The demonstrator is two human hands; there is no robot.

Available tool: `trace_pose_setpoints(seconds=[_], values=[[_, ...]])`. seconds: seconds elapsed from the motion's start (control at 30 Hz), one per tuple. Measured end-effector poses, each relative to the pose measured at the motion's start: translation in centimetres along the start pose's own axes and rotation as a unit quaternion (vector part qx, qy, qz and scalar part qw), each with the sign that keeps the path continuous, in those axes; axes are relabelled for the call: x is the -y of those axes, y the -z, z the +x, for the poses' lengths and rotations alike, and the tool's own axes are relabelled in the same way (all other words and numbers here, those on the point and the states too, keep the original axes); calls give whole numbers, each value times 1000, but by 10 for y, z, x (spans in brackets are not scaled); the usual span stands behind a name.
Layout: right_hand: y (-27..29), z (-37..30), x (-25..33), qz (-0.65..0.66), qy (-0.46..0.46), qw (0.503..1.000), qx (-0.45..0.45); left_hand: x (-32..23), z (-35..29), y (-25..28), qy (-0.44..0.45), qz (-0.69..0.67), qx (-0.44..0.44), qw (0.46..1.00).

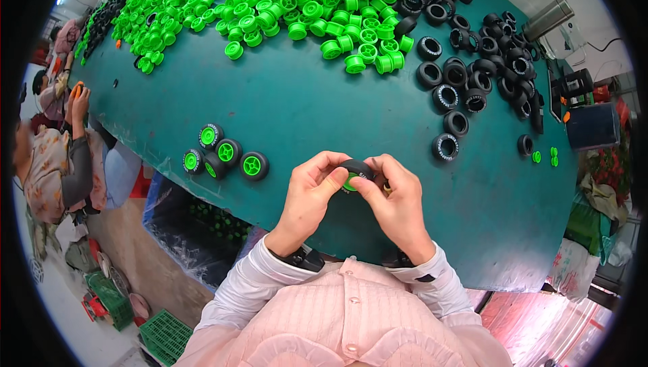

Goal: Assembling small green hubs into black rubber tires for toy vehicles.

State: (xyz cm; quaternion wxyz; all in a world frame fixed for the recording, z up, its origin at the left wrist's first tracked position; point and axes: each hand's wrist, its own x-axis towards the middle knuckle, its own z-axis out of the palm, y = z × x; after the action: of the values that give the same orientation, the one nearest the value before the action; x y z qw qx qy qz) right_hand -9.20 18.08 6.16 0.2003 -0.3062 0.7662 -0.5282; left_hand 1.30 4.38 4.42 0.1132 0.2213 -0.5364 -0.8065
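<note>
Over the near part of the green table, my left hand (312,195) and my right hand (398,198) both grip one small toy wheel. Its black tyre (358,166) sits around a green rim (350,182), partly hidden by my fingers. Both thumbs press on the side facing me; whether the tyre is fully seated I cannot tell. Left of my hands lies a small group of wheels with black tyres on green rims, one of them a fitted wheel (254,165) closest to my left hand.
A large heap of loose green rims (290,2) covers the table's far side. Loose black tyres (453,72) spread at the far right, beside a metal flask (550,18). A blue-lined bin (182,222) stands below the table's left edge. Another person (57,171) works at the left.
</note>
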Motion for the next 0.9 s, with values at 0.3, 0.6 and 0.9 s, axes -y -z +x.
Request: trace_pose_setpoints(seconds=[0.3,0.6,0.9], values=[[-2,1,-5,115,-70,991,-11,0,2,-14,-34,-31,-77,996],[8,2,-4,149,-84,985,37,0,0,-5,-28,43,-7,999],[20,10,-7,91,-106,988,67,-1,4,-17,-81,248,-42,965]])
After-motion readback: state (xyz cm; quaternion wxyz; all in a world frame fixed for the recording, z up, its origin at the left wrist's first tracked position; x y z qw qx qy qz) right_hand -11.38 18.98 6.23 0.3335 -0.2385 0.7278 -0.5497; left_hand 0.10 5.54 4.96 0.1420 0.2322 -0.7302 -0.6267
